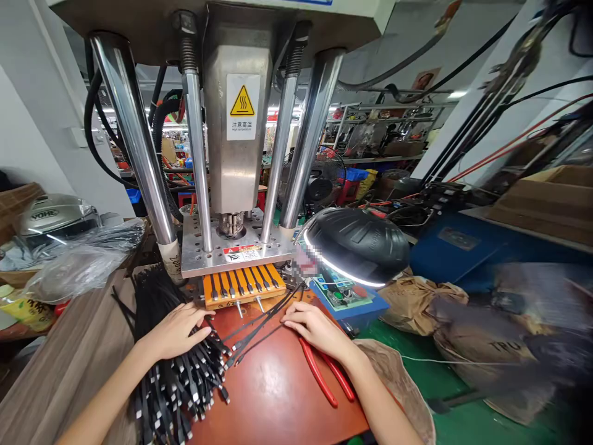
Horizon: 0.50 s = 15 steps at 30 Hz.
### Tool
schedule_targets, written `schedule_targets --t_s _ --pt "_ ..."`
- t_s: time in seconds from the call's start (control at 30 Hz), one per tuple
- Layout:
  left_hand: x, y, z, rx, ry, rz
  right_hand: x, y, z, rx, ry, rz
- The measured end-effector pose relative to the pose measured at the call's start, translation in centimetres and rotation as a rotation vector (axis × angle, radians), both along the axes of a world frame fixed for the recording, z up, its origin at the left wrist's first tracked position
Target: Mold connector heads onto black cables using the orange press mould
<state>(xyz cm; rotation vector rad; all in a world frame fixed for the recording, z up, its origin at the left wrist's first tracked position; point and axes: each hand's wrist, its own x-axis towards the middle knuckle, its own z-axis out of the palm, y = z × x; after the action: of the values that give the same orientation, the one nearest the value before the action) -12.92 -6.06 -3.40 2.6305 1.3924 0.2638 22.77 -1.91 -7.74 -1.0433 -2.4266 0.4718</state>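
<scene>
My left hand rests over a thick pile of black cables with metal plug ends, its thumb apart from the other fingers. Its fingertips lie close to the left corner of an orange fixture, where several black connectors sit side by side in slots. To the right, my right hand has its fingertips closed together at a thin black cable, one of several strung across the reddish-brown work surface. Red-handled pliers lie beneath my right wrist, their jaws hidden.
Above the fixture stands a press with a metal plate and a hot-warning head. Steel columns flank it. A black lamp with a lit rim overhangs a blue control box. Brown sacks sit on the green floor at right.
</scene>
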Motion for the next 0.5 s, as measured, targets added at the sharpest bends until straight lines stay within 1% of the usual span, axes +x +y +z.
schedule_targets --t_s 0.1,0.2,0.3,0.4,0.5 --pt "-0.4 -0.6 0.2 -0.034 0.006 -0.05 0.2 0.2 -0.5 0.06 -0.025 -0.056" --pt "-0.1 -0.7 -0.3 0.024 0.05 -0.04 0.2 0.4 -1.2 0.09 -0.027 -0.082" --pt "0.2 -0.6 -0.6 0.043 0.075 -0.043 0.2 0.4 -1.3 0.102 -0.011 -0.091" --pt "0.0 -0.5 -0.2 0.006 0.053 -0.041 0.7 0.4 -1.0 0.108 0.028 -0.101" --pt "-0.5 -0.6 0.5 -0.053 0.028 -0.06 1.2 0.4 -0.7 0.18 0.097 -0.147"
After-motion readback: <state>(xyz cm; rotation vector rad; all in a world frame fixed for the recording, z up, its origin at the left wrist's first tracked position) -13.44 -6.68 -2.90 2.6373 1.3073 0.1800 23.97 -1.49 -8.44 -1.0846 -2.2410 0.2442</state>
